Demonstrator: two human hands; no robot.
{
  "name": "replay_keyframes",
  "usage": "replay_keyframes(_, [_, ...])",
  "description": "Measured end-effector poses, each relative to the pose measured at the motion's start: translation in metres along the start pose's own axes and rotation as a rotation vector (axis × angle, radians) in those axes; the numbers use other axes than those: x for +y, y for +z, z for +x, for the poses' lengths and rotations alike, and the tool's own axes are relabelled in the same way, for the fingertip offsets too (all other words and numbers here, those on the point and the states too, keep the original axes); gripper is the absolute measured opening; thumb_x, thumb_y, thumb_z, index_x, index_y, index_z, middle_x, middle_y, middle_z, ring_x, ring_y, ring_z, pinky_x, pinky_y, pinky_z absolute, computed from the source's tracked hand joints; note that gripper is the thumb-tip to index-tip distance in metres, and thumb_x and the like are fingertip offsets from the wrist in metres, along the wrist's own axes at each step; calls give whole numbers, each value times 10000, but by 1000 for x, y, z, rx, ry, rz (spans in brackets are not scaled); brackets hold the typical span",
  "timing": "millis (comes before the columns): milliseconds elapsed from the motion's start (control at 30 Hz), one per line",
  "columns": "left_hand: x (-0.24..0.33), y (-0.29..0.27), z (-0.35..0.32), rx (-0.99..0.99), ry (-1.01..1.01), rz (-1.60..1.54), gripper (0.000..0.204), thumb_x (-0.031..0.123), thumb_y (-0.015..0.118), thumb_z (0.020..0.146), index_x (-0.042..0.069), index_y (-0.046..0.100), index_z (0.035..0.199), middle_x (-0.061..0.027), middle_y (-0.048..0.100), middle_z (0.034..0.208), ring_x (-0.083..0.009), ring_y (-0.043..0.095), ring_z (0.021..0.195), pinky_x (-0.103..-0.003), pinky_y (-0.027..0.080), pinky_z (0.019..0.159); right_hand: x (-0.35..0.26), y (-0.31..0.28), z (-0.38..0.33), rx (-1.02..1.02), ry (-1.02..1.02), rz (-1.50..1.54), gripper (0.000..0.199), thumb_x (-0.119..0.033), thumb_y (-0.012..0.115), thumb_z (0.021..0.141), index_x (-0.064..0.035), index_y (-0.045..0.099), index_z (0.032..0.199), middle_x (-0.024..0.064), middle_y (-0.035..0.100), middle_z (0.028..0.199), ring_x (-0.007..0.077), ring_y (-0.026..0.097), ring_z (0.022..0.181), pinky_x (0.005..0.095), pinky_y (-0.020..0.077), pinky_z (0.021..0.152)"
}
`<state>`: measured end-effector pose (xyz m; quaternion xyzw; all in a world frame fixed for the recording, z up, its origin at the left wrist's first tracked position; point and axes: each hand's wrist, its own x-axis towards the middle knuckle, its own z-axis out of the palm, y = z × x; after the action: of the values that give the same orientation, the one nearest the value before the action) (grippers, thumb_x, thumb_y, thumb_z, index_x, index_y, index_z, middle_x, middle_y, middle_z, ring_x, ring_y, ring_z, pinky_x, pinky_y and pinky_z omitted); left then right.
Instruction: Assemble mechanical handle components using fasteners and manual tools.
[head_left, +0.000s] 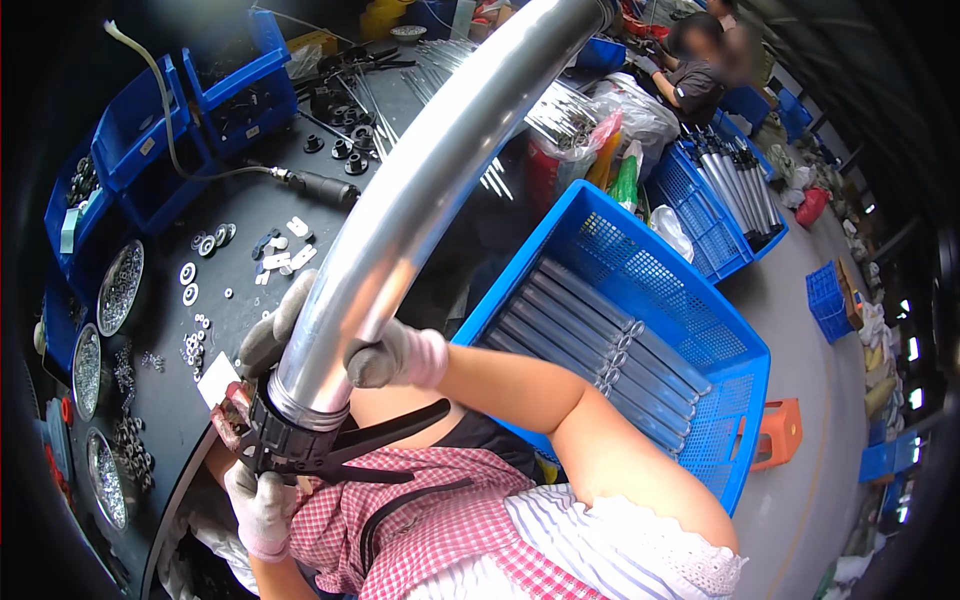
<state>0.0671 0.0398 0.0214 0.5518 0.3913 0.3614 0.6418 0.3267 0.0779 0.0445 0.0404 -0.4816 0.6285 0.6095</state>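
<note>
A long shiny metal tube [430, 160] slants up and away across the middle. At its near end sits a black plastic fitting [290, 435] with two long black levers [385, 445]. My right hand [395, 355], in a grey-white glove, is closed around the tube just above the fitting; its grey fingers show on the tube's left side. Below the fitting, my left hand [262, 510], gloved in white, has its fingers curled against the fitting's underside. A worn red metal piece [235, 412] lies beside the fitting at the table's edge.
The dark table [150, 390] carries metal bowls [122, 288] of small parts, washers, blue bins [140, 140], an air tool [320, 185] and thin rods. Right of me, a blue crate [650, 270] holds several metal tubes. An orange stool [778, 435] stands behind it. A person [695, 80] sits farther off.
</note>
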Motion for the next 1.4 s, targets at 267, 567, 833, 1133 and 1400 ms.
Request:
replay_keyframes(267, [30,-3,17,-160,-52,174,236,160,516,930,20,501,740,-6,430,615,-108,402,471,-275,300,434,-39,-2,-4,77,442,-368,884,-552,781,726,-17,389,1310,271,501,1323,256,571,1162,368,493,975])
replay_keyframes(567, [48,37,33,323,806,1256,921,421,867,553,69,476,1308,-143,612,1019,-327,597,933,-445,439,876,1,21,-29,498,413,-406,804,-557,727,750,-93,433,1337,67,562,1203,186,573,1101,321,534,847])
replay_keyframes(833, [56,45,46,-40,345,799,783,319,829,601,61,473,1250,-166,664,970,-285,678,904,-354,517,807,5,13,-27,298,152,-752,869,-631,713,736,36,485,1245,180,535,1235,256,549,1128,384,457,960])
replay_keyframes(1133, [58,-12,60,235,800,621,714,39,799,604,48,543,1271,-72,653,1040,-156,641,940,-300,516,857,-58,-8,17,1,546,-1365,235,-173,574,941,30,618,1050,40,656,893,95,594,833,239,474,790])
replay_keyframes(1400, [-7,-165,67,508,739,481,552,185,695,803,-26,508,1277,-102,630,1099,-186,618,969,-341,490,902,-22,-395,-250,-1412,1314,-958,385,-250,509,851,-46,667,1137,178,636,1192,301,614,1072,411,476,920])
